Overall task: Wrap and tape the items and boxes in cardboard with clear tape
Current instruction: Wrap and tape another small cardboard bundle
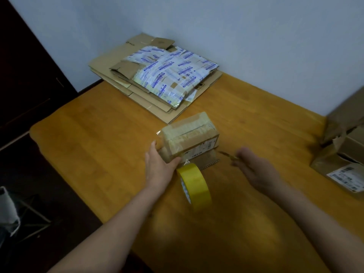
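Tape roll (194,186) before box (190,139) — flattened cardboard (157,79) behind.

I can read nothing surely. The label (204,147) on the small box (190,134) is a blurred barcode; behind that box, a short logo word on the flat cardboard (110,60) and blue print on the plastic bags (173,73) are illegible.

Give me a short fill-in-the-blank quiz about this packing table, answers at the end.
1. The tape roll near the left hand is ___ in colour.
2. The left hand grips a small box already covered in ___.
3. Printed plastic mailers lie ___ the flattened cardboard stack.
4. The right hand pinches a thin tool to the ___ of the box.
Missing words: yellow, tape, on, right.
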